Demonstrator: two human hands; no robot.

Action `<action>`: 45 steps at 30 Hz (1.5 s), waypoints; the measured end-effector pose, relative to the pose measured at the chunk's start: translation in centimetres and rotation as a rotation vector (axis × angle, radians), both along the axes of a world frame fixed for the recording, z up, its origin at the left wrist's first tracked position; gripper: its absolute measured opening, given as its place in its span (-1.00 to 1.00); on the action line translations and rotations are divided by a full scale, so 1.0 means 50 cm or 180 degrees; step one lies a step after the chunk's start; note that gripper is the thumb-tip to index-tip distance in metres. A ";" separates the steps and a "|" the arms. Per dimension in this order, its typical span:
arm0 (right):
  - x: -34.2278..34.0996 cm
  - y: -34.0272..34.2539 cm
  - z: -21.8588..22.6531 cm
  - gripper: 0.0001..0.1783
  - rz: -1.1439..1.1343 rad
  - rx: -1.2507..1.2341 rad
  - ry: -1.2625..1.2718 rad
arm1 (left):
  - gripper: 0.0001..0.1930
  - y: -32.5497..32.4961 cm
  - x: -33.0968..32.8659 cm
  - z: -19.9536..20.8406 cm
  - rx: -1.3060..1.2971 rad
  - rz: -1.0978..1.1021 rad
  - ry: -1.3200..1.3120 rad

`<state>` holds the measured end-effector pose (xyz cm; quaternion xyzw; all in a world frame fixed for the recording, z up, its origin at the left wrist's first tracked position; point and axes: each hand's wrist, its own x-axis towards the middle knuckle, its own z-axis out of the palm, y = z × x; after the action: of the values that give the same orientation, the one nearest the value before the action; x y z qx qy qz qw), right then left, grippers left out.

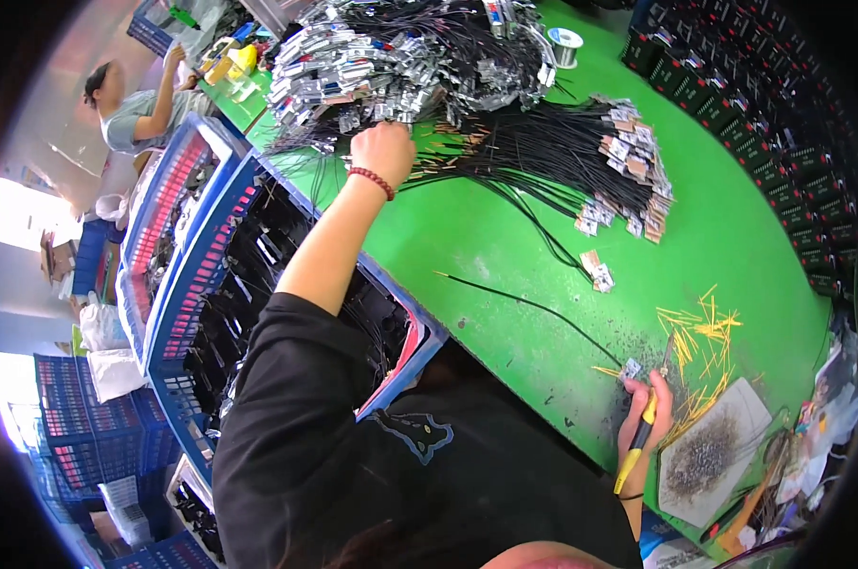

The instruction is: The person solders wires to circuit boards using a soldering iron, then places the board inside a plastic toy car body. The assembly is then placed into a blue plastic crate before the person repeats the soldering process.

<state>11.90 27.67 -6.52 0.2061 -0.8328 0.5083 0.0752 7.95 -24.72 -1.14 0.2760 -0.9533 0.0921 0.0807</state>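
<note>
My left hand (pixel 383 154), with a red bead bracelet at its wrist, is closed at the near edge of a heap of silvery metal parts (pixel 353 66) with black wires. Its fingertips are turned away, so I cannot make out what they grip. Beside it, black cables (pixel 543 156) with bare copper-coloured ends lie in a bundle. Low on the right, my right hand (pixel 649 403) is wrapped round a soldering iron (pixel 645 427) with a yellow and black handle. By its fingers sits a small silvery connector (pixel 631 368), and a single black cable (pixel 533 303) runs from it to the left.
Thin yellow sticks (pixel 709 332) lie scattered near a pale board (pixel 723 455) covered in dark grit. A solder wire spool (pixel 565 45) stands at the back. Black units (pixel 732 133) are stacked along the right. Blue crates (pixel 187 313) stand left; a person (pixel 144 114) works beyond.
</note>
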 end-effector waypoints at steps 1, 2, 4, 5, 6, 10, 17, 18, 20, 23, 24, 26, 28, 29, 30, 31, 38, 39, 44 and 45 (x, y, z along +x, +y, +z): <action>-0.003 -0.002 -0.002 -0.67 -0.0051 0.0000 -0.0008 | -0.75 -0.004 0.003 0.004 0.0015 -0.0053 -0.0070; -0.006 -0.004 -0.004 -0.67 -0.0008 -0.0076 -0.0034 | -0.75 -0.002 0.017 0.011 0.0020 -0.0095 -0.0139; -0.013 -0.006 -0.007 -0.68 0.0026 -0.0132 -0.0070 | -0.75 0.037 0.058 0.057 0.0311 -0.0316 0.0032; -0.016 -0.005 -0.002 -0.68 0.0054 -0.0112 -0.0080 | -0.75 0.069 0.089 0.097 0.0580 -0.0375 0.0041; -0.017 -0.009 0.007 -0.69 0.0052 -0.0104 -0.0066 | -0.75 0.104 0.121 0.131 0.0987 -0.0529 0.0416; -0.010 0.013 0.008 -0.66 0.0083 -0.0530 -0.0149 | -0.74 0.217 0.217 0.293 0.1201 -0.1276 0.0935; -0.013 0.056 0.203 -0.77 0.0102 -0.1141 0.0380 | -0.77 0.381 0.118 0.444 0.0557 -0.3733 0.1050; -0.021 0.063 0.236 -0.80 0.0222 -0.1053 0.0541 | -0.79 0.409 0.108 0.445 0.0525 -0.3910 0.1057; -0.031 0.051 0.303 -0.85 0.0389 -0.1141 0.1161 | -0.78 0.446 0.077 0.443 0.0756 -0.4122 0.1047; -0.013 0.050 0.355 -0.72 0.0163 -0.0976 0.1881 | -0.78 0.494 0.020 0.411 0.0854 -0.4786 0.1199; -0.025 0.041 0.363 -0.66 0.0086 -0.0972 0.1966 | -0.78 0.515 0.005 0.401 0.0770 -0.5069 0.1208; -0.071 0.028 0.366 -0.51 0.0248 -0.0712 0.1597 | -0.76 0.550 -0.003 0.385 0.1134 -0.5220 0.1146; -0.099 -0.020 0.346 -0.48 0.0571 -0.1442 0.0677 | -0.72 0.570 -0.018 0.367 0.1263 -0.5323 0.1201; -0.106 -0.032 0.336 -0.55 0.0603 -0.1460 0.0332 | -0.72 0.577 -0.028 0.355 0.1450 -0.5308 0.1264; -0.113 -0.036 0.327 -0.58 0.0573 -0.1648 0.0026 | -0.72 0.585 -0.036 0.345 0.1617 -0.5303 0.1304; -0.116 -0.037 0.318 -0.62 0.0553 -0.1838 -0.0280 | -0.70 0.591 -0.036 0.340 0.1744 -0.5179 0.1287; -0.129 -0.009 0.312 -0.70 0.0707 -0.2297 -0.1268 | -0.78 0.582 -0.037 0.301 0.1972 -0.4806 0.1236; -0.123 -0.008 0.320 -0.69 0.0650 -0.2228 -0.1199 | -0.74 0.584 -0.040 0.298 0.1705 -0.4720 0.1507; -0.074 -0.048 0.316 -0.57 0.0530 -0.1950 -0.0491 | -0.72 0.595 -0.042 0.284 0.1568 -0.4310 0.1864; -0.087 -0.061 0.298 -0.51 0.0588 -0.1478 0.0319 | -0.71 0.595 -0.037 0.281 0.1814 -0.4150 0.1770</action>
<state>7.54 24.63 8.38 0.2835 -0.6666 0.6797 0.1149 6.11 5.03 12.91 -0.3193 -0.8549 -0.2967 0.2815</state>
